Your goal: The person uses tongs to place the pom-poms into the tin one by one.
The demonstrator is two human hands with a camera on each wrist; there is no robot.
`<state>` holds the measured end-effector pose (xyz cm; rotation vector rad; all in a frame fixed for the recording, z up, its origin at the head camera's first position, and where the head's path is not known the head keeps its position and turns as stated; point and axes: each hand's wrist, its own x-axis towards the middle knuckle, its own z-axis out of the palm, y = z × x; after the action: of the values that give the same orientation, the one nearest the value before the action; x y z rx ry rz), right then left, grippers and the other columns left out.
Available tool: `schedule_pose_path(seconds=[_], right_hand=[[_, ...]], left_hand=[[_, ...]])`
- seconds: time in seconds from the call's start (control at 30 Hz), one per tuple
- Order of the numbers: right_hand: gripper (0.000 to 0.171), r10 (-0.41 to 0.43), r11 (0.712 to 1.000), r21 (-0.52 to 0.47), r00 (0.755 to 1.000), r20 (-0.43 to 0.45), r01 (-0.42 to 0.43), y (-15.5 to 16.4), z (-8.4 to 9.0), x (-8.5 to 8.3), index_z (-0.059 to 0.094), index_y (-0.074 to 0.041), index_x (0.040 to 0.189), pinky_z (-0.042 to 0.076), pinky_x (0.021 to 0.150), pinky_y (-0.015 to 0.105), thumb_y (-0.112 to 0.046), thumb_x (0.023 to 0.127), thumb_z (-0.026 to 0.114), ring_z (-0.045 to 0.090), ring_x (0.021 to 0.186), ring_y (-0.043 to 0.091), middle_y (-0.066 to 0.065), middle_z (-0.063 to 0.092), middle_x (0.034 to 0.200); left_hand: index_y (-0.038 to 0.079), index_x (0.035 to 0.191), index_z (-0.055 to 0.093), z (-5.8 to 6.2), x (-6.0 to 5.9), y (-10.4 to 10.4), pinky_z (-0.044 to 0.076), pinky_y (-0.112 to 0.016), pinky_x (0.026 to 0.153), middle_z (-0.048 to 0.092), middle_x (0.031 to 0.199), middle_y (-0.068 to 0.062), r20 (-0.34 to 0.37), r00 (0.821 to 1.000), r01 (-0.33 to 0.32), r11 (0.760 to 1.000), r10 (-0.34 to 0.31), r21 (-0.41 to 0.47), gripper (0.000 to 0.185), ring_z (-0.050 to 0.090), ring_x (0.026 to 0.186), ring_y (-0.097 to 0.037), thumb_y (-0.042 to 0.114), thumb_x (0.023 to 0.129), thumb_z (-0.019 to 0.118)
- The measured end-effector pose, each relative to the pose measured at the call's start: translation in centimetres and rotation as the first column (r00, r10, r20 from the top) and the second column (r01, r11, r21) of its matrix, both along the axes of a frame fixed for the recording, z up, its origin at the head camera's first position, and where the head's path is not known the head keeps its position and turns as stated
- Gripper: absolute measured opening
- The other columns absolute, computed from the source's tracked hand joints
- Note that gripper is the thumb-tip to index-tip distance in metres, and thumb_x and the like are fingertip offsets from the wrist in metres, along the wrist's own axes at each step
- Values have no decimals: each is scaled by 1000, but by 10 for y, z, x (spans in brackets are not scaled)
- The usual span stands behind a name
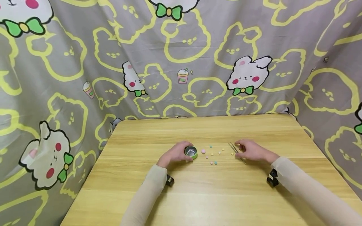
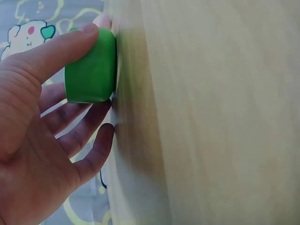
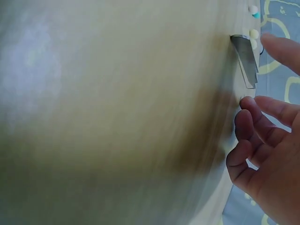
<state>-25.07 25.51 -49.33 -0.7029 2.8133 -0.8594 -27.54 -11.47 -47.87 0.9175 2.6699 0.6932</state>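
Cup (image 1: 191,152) gripped by left hand (image 1: 174,154) left of beads (image 1: 214,153); right hand (image 1: 251,151) relaxed, touching tweezers (image 1: 237,152).

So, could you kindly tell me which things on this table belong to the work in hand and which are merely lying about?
In the work:
- left hand gripping the small green tin
- right hand over the metal tweezers
- small coloured beads scattered between them

Lying about:
- wooden table
- rabbit-print cloth behind
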Motion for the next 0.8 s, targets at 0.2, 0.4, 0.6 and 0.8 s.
schedule_pose_path(seconds=[0.2,0.4,0.6,0.8], right_hand=[[55,-1,1000,-1,1000,-11,1,-1,0,-1,52,12,121,45,71,36,-18,80,74,52,78,17,5,56,87],[49,-4,1000,28,1000,-28,5,0,-3,-7,53,12,119,46,71,36,-11,80,70,51,76,14,1,56,84],[44,-28,999,16,999,-26,29,-1,-7,-12,55,11,116,44,70,35,-8,79,69,49,70,12,-3,54,76],[42,-42,999,18,999,-33,43,0,-9,-15,56,10,115,43,70,34,-5,78,69,49,69,11,-4,53,74]], left_hand=[[8,125,56,0,-1,1,39,-34,96,58,121,-3,24,1000,-8,1000,8,4,61,52,112,-19,29,74,82],[8,125,56,-1,-3,1,39,-33,97,58,122,-4,38,999,-9,1000,10,-12,62,52,113,-18,29,74,82],[9,126,55,-3,-4,0,39,-33,97,58,122,-3,49,999,-13,1000,14,-11,62,52,113,-18,30,74,82],[8,127,54,-2,-3,1,38,-32,98,57,123,-3,55,998,-24,1000,25,-16,63,51,114,-18,30,75,82]])
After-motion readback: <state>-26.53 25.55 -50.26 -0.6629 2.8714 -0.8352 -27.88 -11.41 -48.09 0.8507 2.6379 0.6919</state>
